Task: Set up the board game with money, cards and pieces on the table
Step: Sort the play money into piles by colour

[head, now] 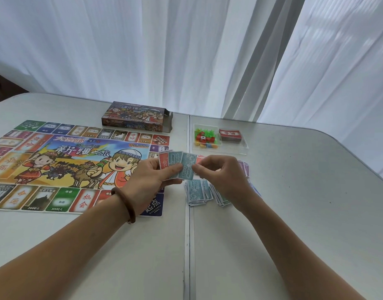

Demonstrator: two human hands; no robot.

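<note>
A clear plastic tray [229, 149], right of centre, holds two groups: a heap of small green, red and yellow playing pieces [202, 134] with one white die [204, 138] on its left side, and one stack of red-backed cards [230, 134] on its right. The game box [136, 118] lies at upper centre with its right end open; you cannot see inside. The board [73, 165] lies flat at left on the pale worktop [294, 191].

At centre, your left hand [151, 176] grips a fan of play money [179, 163], red and teal notes whose long sides run roughly up the frame. Your right hand [216, 172] pinches one teal note of the fan. Two teal note piles [197, 192] lie just below, and purple notes [244, 167] lie to the right.
</note>
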